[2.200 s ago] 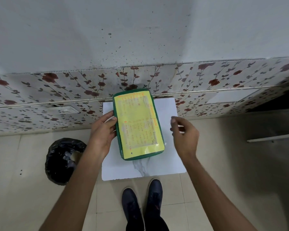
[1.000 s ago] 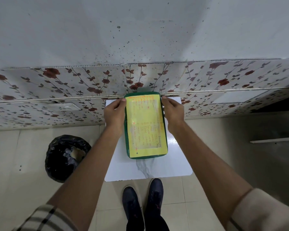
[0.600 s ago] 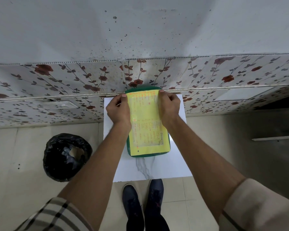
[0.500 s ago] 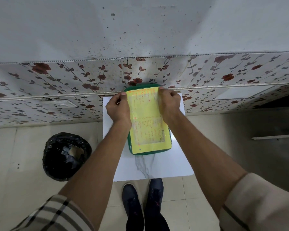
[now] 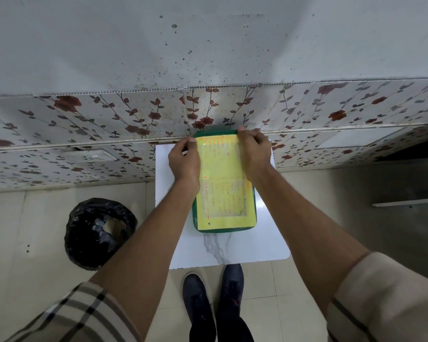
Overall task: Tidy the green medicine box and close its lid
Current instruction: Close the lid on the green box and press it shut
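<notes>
Green medicine box point(image 5: 223, 219), a flat rounded plastic case with a yellow printed label covering its lid, lies lengthwise on the white marble-patterned surface point(image 5: 262, 243), its far end against the floral-papered wall point(image 5: 109, 119). Your left hand point(image 5: 184, 161) and right hand point(image 5: 255, 154) both curl over the far corners of the lid, fingertips hooked at the back edge, gripping the box from each side. You appear to be working at that far edge; whether the lid is fully seated cannot be told. Next, press evenly along the rim and check the near end sits flush. Nothing crowds the box; a black-bagged bin point(image 5: 100, 233) stands on the floor to the left, well apart.
</notes>
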